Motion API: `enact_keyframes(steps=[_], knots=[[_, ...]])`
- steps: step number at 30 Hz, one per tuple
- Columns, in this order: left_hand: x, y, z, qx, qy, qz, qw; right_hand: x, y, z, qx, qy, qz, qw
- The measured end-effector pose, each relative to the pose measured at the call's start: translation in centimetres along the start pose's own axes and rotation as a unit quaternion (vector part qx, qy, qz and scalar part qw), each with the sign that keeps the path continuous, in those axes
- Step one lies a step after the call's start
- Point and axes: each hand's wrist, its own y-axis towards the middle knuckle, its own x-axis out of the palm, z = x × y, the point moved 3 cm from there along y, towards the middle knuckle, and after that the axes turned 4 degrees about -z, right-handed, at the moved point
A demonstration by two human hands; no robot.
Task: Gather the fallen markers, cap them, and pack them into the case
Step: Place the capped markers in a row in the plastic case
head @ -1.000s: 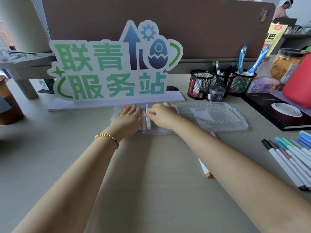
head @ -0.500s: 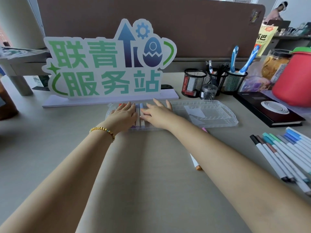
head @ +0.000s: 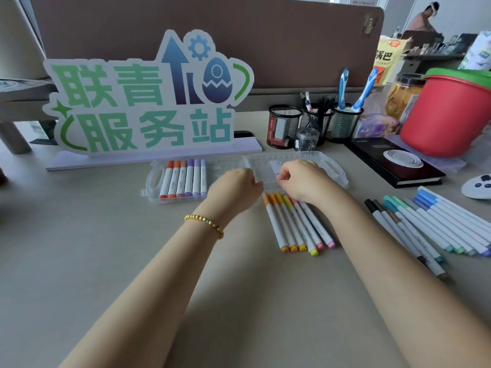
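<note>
While both my hands hover over the near edge of the clear case (head: 329, 168), the risk sits right under them. My left hand (head: 235, 185) is curled loosely and seems to hold nothing; my right hand (head: 300, 181) has its fingers tucked down over the far ends of the orange, yellow and pink markers (head: 295, 224), but I cannot tell whether it is actually pinching one.

Six markers (head: 184, 179), red through purple, already lie side by side in the left half of the case. The warm-coloured row lies on the desk (head: 79, 261) just near of the case, all capped as far as I can see. A bigger spread of green and blue markers (head: 435, 227) waits on the right.

If I scoop the whole warm row at once, I judge some could fan out and roll toward the near edge of the desk. A careless wrist could also nudge the light case and jostle the packed six out of line.
</note>
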Motion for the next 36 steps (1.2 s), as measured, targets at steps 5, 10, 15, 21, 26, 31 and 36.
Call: enact_keyframes(steps=[5, 10, 15, 21, 26, 31, 36], knots=[[2.1, -0.9, 1.9, 0.0, 0.077, -0.157, 0.985, 0.3, -0.6, 0.6, 0.01, 0.014, -0.056, 0.998], [1.5, -1.6, 1.9, 0.011, 0.08, -0.179, 0.981, 1.2, -0.8, 0.7, 0.014, 0.021, -0.066, 0.997], [0.8, -2.0, 1.6, 0.017, 0.169, -0.166, 0.971, 1.3, -0.6, 0.5, 0.012, -0.004, -0.058, 0.998], [0.3, -2.2, 1.6, 0.019, 0.201, -0.145, 0.969, 1.5, -1.2, -0.2, -0.002, -0.082, -0.072, 0.994], [0.1, -1.6, 1.0, -0.001, 0.162, -0.158, 0.974, 1.9, -1.9, -1.0, -0.016, -0.142, -0.101, 0.985], [-0.8, -1.0, 0.2, -0.016, 0.096, -0.155, 0.983, 2.1, -2.0, -1.3, -0.007, -0.133, -0.104, 0.986], [-2.4, -0.8, -0.5, -0.048, 0.012, -0.133, 0.99, 1.8, -2.2, -1.7, -0.002, -0.097, -0.132, 0.987]])
